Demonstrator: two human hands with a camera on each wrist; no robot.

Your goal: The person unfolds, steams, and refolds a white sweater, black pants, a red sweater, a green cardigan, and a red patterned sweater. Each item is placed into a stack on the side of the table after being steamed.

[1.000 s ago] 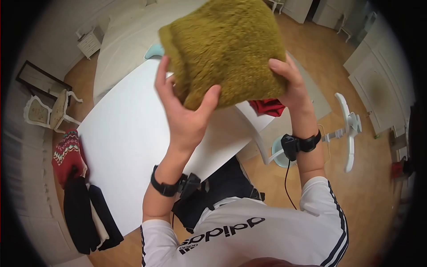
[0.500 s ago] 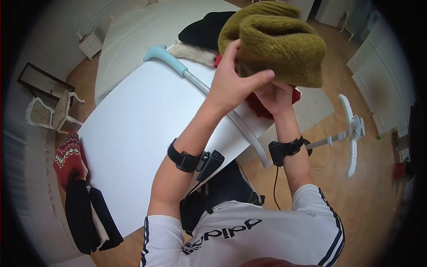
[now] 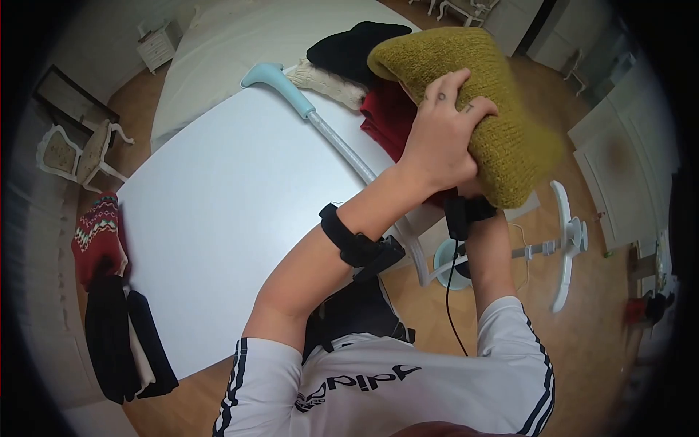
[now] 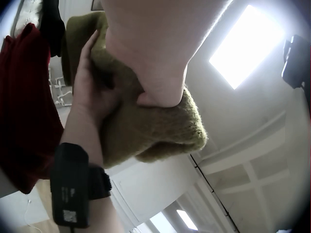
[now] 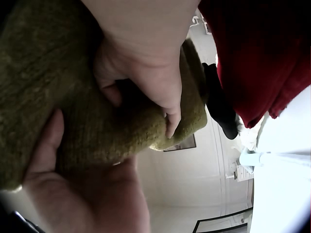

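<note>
Left hand: one; fingers (image 3: 445, 89) bent over the garment's surface, thumb pressed to it, gripping.
Right hand: one (image 5: 146, 63); fingers curled round a folded edge of the garment; largely hidden in the head view.
Olive knit garment: one (image 3: 473, 73), folded, held up by both hands at the right end of the white table (image 3: 218, 218); its outer edge blurred.
Wrist cameras: two black units, one on each wrist.
Red garment: one visible pile (image 3: 389, 120), on the table's right end, partly behind the olive knit.
Black garment: one (image 3: 357, 52), at the table's far edge.
Cream knit: one (image 3: 328, 86), at the table's far edge, just beside the black garment.
Blue-handled pole: one (image 3: 342, 144), lying across the table.
Patterned red knit: one (image 3: 98, 233), at the table's left edge.
Dark lengths: two, with one cream strip between, at the table's left edge.
Chair: one (image 3: 62, 151), white-framed, left of the table.
</note>
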